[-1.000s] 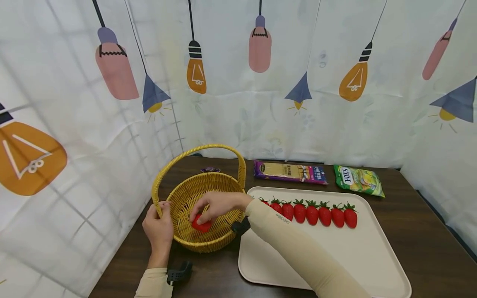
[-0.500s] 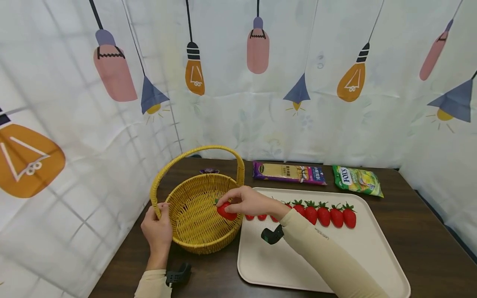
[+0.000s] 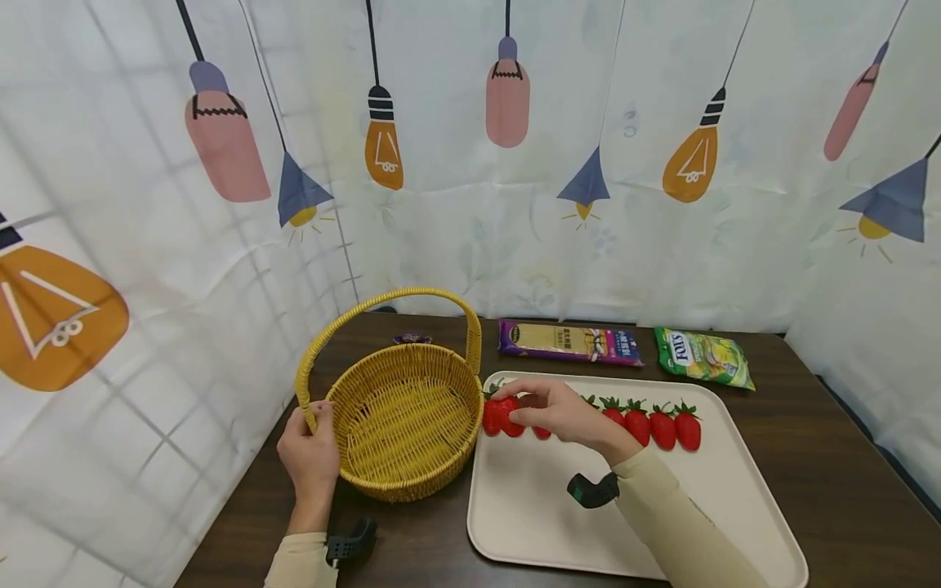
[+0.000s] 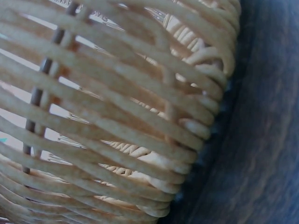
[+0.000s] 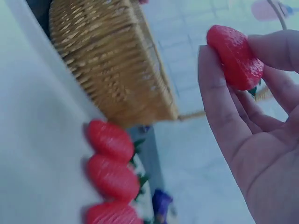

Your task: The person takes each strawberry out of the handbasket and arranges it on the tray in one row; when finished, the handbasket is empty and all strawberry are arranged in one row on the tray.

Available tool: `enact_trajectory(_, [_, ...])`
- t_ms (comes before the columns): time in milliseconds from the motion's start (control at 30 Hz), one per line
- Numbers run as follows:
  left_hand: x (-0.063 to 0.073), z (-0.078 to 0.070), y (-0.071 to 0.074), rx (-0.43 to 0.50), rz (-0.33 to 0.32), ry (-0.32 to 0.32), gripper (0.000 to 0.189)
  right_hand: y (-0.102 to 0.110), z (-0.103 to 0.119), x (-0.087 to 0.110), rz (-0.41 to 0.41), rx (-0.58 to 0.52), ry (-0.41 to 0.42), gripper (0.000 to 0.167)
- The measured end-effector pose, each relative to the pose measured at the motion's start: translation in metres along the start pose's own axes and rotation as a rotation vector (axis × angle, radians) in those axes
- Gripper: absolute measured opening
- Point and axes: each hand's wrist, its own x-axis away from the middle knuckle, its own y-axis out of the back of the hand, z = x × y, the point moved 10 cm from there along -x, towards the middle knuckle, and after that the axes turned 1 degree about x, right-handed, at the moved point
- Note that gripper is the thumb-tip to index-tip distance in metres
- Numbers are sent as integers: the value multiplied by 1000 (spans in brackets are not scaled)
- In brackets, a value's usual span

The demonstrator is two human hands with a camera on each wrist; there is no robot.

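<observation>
At the left of the head view, my left hand (image 3: 312, 453) grips the base of the handle of a yellow wicker basket (image 3: 397, 487). Its woven wall (image 4: 117, 107) fills most of the left wrist view. My right hand (image 3: 562, 412) is over the tray, just right of the basket, pinching a red strawberry between thumb and fingers. In the right wrist view this strawberry (image 5: 236, 58) is held up off the tray, its green leaves partly behind the fingers. A row of strawberries (image 3: 638, 425) lies along the back of the cream tray (image 3: 588, 523), partly hidden by my right hand.
Behind the tray lie a purple-edged noodle packet (image 3: 569, 341) and a green Fox's candy bag (image 3: 704, 358). A small purple wrapper (image 3: 412, 338) sits behind the basket. A printed curtain (image 3: 441, 229) encloses the dark wooden table (image 3: 412, 547).
My right hand has lifted the strawberry out of the basket and carried it right, over the left end of the row on the tray. My left hand has stayed on the handle.
</observation>
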Motion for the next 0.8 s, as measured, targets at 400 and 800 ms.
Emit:
enact_trajectory(400, [-1,-2,0,24,11,-18,18,56,-61,55,-263,-37,-119,33])
enact_trajectory(800, [-1,3,-1,4,3,14,16,103,-97,109,-450,-104,-179,42])
